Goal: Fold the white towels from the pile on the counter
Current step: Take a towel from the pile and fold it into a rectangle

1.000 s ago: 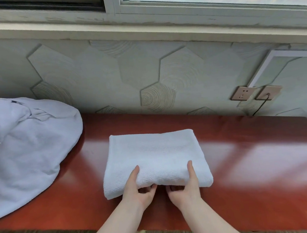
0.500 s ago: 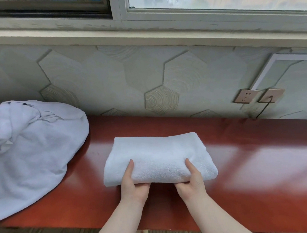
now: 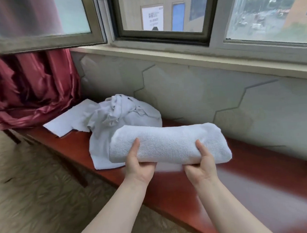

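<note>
A folded white towel hangs in the air above the red-brown counter. My left hand grips its near left edge, thumb on top and fingers underneath. My right hand grips the near right edge the same way. Behind the folded towel, to the left, the pile of crumpled white towels lies on the counter against the wall. Part of the pile is hidden by the lifted towel.
A flat white towel piece lies left of the pile. A red curtain hangs at the far left. The hexagon-patterned wall and window sill run behind the counter. Patterned carpet is at lower left.
Both hands have lifted the folded towel off the counter and carried it left toward the pile. The view has swung left, bringing the curtain and the window into sight.
</note>
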`<act>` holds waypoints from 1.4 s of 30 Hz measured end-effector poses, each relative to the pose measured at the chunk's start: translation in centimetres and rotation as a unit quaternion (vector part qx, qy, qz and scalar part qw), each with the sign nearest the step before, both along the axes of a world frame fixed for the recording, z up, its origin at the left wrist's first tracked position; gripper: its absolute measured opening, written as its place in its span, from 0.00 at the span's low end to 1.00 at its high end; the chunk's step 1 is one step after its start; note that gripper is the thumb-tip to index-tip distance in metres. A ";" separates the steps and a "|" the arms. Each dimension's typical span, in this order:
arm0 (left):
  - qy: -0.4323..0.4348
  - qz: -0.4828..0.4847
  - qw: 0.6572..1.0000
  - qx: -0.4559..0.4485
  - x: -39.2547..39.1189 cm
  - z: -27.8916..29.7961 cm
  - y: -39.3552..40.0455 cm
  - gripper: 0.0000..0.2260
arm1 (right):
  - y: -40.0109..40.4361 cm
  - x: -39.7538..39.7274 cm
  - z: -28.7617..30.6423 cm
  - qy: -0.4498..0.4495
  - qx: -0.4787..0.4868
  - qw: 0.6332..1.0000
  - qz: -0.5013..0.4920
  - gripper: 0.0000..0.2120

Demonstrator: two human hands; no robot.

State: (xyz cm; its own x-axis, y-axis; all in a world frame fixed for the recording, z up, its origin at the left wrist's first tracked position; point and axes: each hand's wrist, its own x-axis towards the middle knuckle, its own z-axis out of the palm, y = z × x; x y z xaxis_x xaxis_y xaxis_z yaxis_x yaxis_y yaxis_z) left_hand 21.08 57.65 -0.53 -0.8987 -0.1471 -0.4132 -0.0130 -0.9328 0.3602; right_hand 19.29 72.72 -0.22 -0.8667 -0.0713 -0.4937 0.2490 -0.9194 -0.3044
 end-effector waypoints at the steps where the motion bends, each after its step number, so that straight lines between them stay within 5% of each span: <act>1: 0.007 0.014 1.000 -0.005 0.3 0.4 -1.8 0.19 | -1.9 0.0 0.6 0.002 0.000 1.000 0.017 0.17; 7: 0.011 0.085 0.996 -0.026 2.0 2.0 -13.4 0.19 | -14.1 -0.3 3.0 0.022 0.003 0.996 0.084 0.14; 23: 0.041 0.095 0.995 -0.013 0.1 3.5 -42.0 0.14 | -43.2 -4.4 3.4 0.020 0.017 0.994 0.107 0.24; 26: 0.045 0.103 0.993 -0.021 -1.9 2.3 -44.9 0.19 | -45.7 -7.5 3.5 0.015 0.026 0.991 0.127 0.27; 30: 0.091 0.086 0.992 -0.017 -5.6 0.2 -49.6 0.33 | -47.6 -12.5 4.0 -0.014 0.051 0.987 0.153 0.16; 35: 0.065 0.064 0.988 0.122 -9.5 -1.8 -55.2 0.46 | -50.1 -19.6 3.7 -0.015 0.076 0.980 0.183 0.18; 40: 0.123 0.057 0.988 -0.080 -13.4 -1.4 -58.4 0.41 | -52.5 -25.7 3.9 0.035 0.126 0.955 0.265 0.18; 41: 0.055 0.081 0.985 -0.141 -14.5 -2.0 -59.2 0.38 | -52.8 -26.7 3.8 0.044 0.151 0.947 0.280 0.19; 42: 0.017 0.108 0.989 -0.101 -15.1 -2.1 -60.0 0.35 | -53.1 -27.8 3.6 0.055 0.176 0.937 0.296 0.20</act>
State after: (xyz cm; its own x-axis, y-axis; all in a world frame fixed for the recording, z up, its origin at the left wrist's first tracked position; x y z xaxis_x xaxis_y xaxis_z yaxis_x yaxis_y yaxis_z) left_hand 5.98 -2.32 -2.61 -0.8502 -0.4129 -0.3267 0.1932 -0.8219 0.5359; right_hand -8.46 19.62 3.39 -0.7734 -0.4052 -0.4875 0.6335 -0.4669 -0.6170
